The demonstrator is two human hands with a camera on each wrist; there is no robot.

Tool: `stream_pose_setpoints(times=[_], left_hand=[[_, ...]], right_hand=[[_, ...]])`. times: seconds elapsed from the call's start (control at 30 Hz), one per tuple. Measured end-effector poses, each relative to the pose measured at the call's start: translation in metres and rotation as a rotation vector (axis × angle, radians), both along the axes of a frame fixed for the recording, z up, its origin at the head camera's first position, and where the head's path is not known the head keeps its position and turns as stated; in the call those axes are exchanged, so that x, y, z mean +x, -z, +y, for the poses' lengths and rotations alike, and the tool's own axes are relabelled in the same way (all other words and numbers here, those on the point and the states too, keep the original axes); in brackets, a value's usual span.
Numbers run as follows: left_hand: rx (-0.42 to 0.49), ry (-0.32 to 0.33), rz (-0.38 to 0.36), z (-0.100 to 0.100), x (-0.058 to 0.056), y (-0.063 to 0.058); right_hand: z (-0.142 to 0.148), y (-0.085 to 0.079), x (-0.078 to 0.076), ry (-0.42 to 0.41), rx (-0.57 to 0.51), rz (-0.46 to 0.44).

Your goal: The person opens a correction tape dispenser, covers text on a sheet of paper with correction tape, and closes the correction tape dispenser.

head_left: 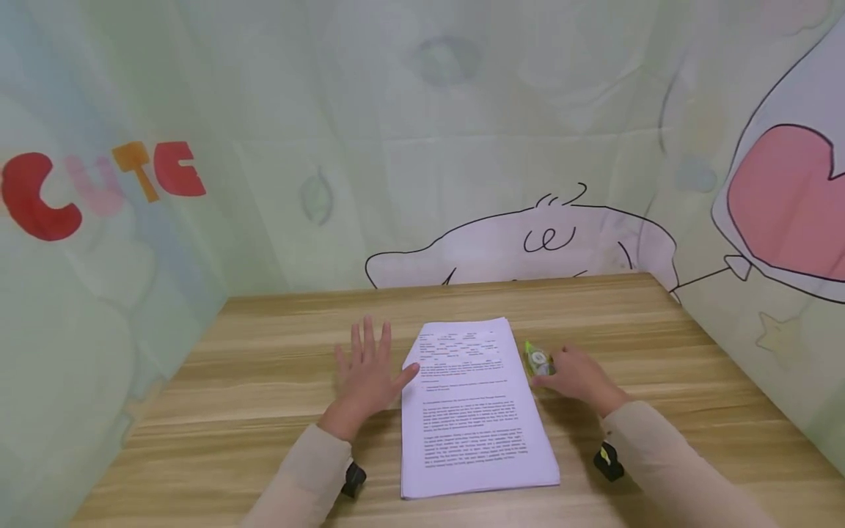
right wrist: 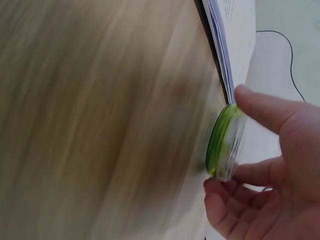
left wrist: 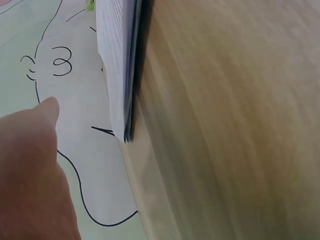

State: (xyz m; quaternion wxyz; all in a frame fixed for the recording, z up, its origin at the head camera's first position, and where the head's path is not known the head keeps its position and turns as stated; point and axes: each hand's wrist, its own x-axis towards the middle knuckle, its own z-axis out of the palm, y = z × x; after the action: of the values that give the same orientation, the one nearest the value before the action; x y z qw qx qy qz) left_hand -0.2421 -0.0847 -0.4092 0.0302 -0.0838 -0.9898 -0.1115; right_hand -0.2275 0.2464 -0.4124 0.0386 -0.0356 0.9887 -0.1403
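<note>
A stack of printed paper point(head_left: 472, 411) lies lengthwise on the wooden table. To its left, my left hand point(head_left: 370, 374) is spread flat with fingers straight, the thumb tip over the stack's left edge. Right of the stack, a green and clear correction tape point(head_left: 539, 361) sits beside the paper's edge. My right hand point(head_left: 577, 378) pinches it, thumb at one end and fingers at the other. In the right wrist view the correction tape point(right wrist: 225, 142) stands between thumb and curled fingers, close to the sheets' edge.
The wooden table point(head_left: 264, 411) reaches back to a hanging cloth point(head_left: 297, 147) printed with cartoon shapes and letters. Cloth also borders the left and right sides. A small black device point(head_left: 609, 462) is strapped at the right wrist, another black device point(head_left: 353, 480) at the left.
</note>
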Motion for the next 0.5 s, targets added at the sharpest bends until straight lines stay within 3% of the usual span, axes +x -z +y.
stream_pose_setpoints(times=[0.3, 0.43, 0.5], left_hand=[[-0.004, -0.022, -0.068, -0.004, -0.001, 0.007], [0.007, -0.010, -0.072, -0.004, -0.001, 0.006], [0.005, -0.006, -0.068, -0.004, -0.001, 0.005]], right_hand=[[-0.005, 0.008, -0.002, 0.049, 0.038, 0.001], [-0.001, 0.001, -0.002, 0.025, 0.039, 0.024], [0.001, -0.006, -0.002, 0.003, 0.021, 0.084]])
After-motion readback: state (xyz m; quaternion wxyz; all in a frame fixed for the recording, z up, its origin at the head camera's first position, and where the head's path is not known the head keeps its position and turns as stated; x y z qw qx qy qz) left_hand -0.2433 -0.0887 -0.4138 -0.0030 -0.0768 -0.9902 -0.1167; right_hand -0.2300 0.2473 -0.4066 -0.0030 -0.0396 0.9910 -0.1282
